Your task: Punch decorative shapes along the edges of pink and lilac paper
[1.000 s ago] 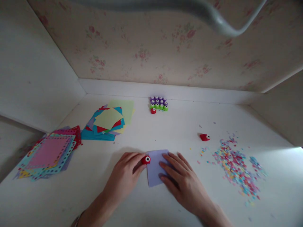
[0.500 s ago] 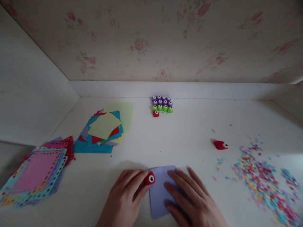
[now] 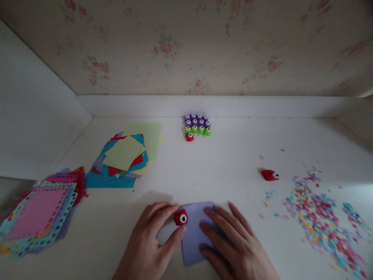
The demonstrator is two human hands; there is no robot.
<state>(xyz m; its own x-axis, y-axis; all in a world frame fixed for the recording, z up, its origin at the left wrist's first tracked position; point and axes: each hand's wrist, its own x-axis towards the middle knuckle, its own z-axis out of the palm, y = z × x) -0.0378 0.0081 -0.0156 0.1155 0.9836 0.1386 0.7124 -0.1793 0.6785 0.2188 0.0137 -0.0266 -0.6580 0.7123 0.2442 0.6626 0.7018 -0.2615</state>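
A small red punch (image 3: 181, 217) with a white round top sits at the left edge of a purple paper sheet (image 3: 194, 233). My left hand (image 3: 154, 237) is beside the punch, thumb and index finger spread around it, the fingertips close to its back and front; whether they touch it is hard to tell. Over the right part of the sheet lies my right hand (image 3: 233, 241), fingers spread flat on the paper.
Stacked coloured papers (image 3: 125, 153) lie left, with punched-edge sheets (image 3: 37, 212) nearer. Rows of purple and green punches (image 3: 197, 123) and a red one (image 3: 189, 137) stand at the back. Another red punch (image 3: 270, 175) and scattered confetti (image 3: 320, 217) are right.
The thumb of my left hand has moved away from the index finger, loosening the hold on the red punch. My right hand stays on the paper. The whole view has shifted slightly.
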